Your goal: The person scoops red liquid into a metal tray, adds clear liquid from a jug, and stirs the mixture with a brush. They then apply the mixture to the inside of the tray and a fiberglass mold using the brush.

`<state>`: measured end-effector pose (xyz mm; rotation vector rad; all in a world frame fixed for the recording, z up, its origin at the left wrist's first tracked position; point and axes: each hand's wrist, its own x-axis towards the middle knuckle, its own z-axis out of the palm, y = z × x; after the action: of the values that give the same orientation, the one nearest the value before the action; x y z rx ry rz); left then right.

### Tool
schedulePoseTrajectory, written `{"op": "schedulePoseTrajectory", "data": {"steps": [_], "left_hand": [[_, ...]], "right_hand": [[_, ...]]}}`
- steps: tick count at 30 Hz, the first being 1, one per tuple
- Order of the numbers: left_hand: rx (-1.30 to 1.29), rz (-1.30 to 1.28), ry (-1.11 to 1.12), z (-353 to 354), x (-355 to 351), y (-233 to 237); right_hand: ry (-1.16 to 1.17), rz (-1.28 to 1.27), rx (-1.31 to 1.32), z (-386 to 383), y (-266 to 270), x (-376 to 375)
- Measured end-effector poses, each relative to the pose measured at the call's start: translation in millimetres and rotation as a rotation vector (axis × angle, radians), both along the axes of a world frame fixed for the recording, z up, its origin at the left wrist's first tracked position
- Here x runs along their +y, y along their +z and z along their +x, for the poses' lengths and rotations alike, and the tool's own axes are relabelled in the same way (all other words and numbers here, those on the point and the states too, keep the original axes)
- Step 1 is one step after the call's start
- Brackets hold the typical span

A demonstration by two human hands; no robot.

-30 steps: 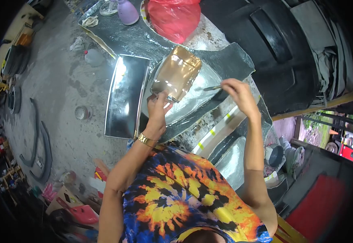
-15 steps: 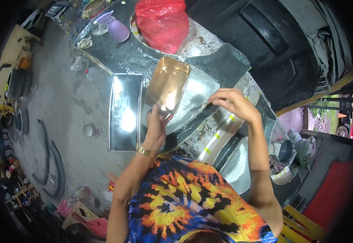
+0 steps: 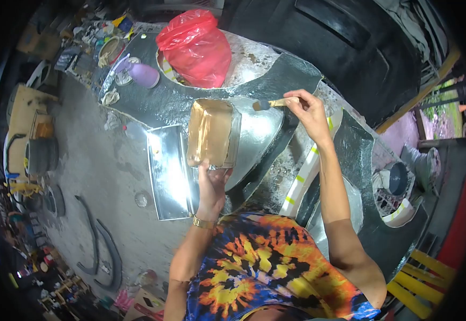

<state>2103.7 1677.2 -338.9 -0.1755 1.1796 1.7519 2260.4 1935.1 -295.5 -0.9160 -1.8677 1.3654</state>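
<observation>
My left hand (image 3: 212, 184) grips the near end of a glossy brown rectangular tray (image 3: 211, 131), thumb in front and fingers partly hidden behind it. The tray is tilted up, showing its shiny surface. To its right, my right hand (image 3: 309, 113) pinches the wooden handle of a paintbrush (image 3: 279, 102). The dark bristles point left toward the tray, apart from it. Beneath both hands lies a large dark moulded panel (image 3: 291, 80) with a shiny silvery area (image 3: 257, 125).
A red plastic bag (image 3: 198, 51) and a purple spray bottle (image 3: 143, 75) stand at the back. Left of the tray is a glossy flat panel (image 3: 163, 166). A pale strip with yellow tape (image 3: 302, 176) lies at right. Dark curved strips (image 3: 110, 251) lie on the floor.
My right hand has raised the brush up and away from the panel, so its bristles now show. The brown tray has turned more upright, and the camera view has shifted.
</observation>
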Motion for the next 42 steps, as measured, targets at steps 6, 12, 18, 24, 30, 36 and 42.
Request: {"op": "schedulePoseTrajectory", "data": {"steps": [6, 12, 18, 24, 30, 36, 42], "left_hand": [[0.041, 0.017, 0.053, 1.5, -5.5, 29.1], [0.161, 0.018, 0.084, -8.6, -4.4, 62.3], [0.173, 0.056, 0.06, -18.0, -6.7, 73.7], [0.176, 0.058, 0.094, -17.8, -6.9, 63.8], [0.176, 0.047, 0.066, -13.2, -6.6, 52.4], [0.168, 0.003, 0.035, -13.0, -11.5, 46.2], [0.142, 0.021, 0.028, -4.7, -5.6, 53.7]], "right_hand": [[-0.013, -0.138, 0.162, -11.7, 3.1, 6.0], [0.21, 0.222, -0.09, -11.4, -7.5, 4.2], [0.524, 0.584, -0.375, -30.1, -52.3, -3.3], [0.427, 0.664, -0.424, -20.3, -46.4, 19.2], [0.631, 0.835, -0.683, -41.5, -79.7, 4.8], [0.59, 0.561, -0.652, -27.6, -43.1, 1.9], [0.305, -0.22, 0.08, -30.9, -20.0, 9.4]]}}
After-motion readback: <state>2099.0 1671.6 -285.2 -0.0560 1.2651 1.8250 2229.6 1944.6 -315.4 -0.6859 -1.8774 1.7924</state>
